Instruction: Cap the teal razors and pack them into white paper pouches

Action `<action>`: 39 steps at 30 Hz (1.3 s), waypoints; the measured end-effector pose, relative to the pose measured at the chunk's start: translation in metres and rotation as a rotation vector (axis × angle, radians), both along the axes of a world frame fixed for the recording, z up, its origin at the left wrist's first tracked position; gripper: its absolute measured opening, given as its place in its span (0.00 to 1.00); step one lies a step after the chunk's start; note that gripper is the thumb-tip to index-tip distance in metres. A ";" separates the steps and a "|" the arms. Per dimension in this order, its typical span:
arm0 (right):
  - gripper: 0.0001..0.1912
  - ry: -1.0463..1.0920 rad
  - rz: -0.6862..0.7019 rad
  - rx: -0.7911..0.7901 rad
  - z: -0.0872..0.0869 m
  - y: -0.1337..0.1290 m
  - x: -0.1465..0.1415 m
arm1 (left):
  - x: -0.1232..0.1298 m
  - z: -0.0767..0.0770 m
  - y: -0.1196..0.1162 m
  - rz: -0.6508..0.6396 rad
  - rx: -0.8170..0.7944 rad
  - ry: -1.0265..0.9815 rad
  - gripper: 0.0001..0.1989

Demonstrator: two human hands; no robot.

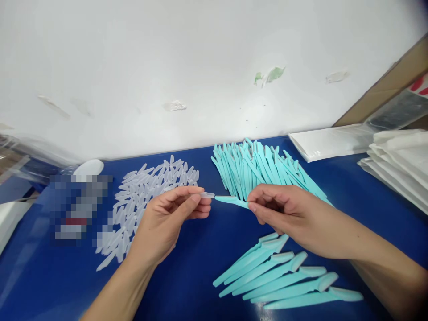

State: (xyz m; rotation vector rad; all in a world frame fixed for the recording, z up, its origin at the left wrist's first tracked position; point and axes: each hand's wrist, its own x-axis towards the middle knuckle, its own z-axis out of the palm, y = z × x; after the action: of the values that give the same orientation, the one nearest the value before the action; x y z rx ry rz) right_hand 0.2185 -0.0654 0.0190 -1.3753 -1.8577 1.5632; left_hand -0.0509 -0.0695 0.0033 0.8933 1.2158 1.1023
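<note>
My left hand [177,207] pinches a small translucent blade cover [207,195] between thumb and fingers. My right hand [281,203] grips a turquoise eyebrow razor [232,200] by its handle, blade end pointing left. The cover's open end and the razor's tip meet or nearly meet; I cannot tell if they touch. Left of and behind my left hand lies a spread pile of translucent covers [143,187]. A heap of turquoise razors [257,165] lies behind my right hand. Nearer to me, several razors [284,276] lie in a slanted row, with clear covers visible over their blade ends.
A white wall [200,67] with peeled patches stands behind the blue table [190,276]. White plastic bags [401,156] are stacked at the right, near a cardboard piece [384,84]. A white round object [88,169] sits at the left, beside a blurred-out patch.
</note>
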 end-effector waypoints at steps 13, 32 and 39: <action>0.11 -0.014 0.025 -0.106 0.000 0.002 0.007 | 0.001 0.003 -0.008 -0.222 0.205 0.339 0.06; 0.11 0.108 0.004 -0.060 0.016 -0.011 -0.009 | 0.023 -0.009 -0.020 -0.161 0.046 0.061 0.08; 0.21 -0.042 -0.024 0.248 0.034 0.000 0.023 | 0.041 0.006 -0.031 -0.455 0.270 0.523 0.09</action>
State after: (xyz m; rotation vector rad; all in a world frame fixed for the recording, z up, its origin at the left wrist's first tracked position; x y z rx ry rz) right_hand 0.2411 -0.0658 0.0528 -1.3210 -1.9754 1.2506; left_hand -0.0100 -0.1003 0.0093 1.6486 1.2018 0.6861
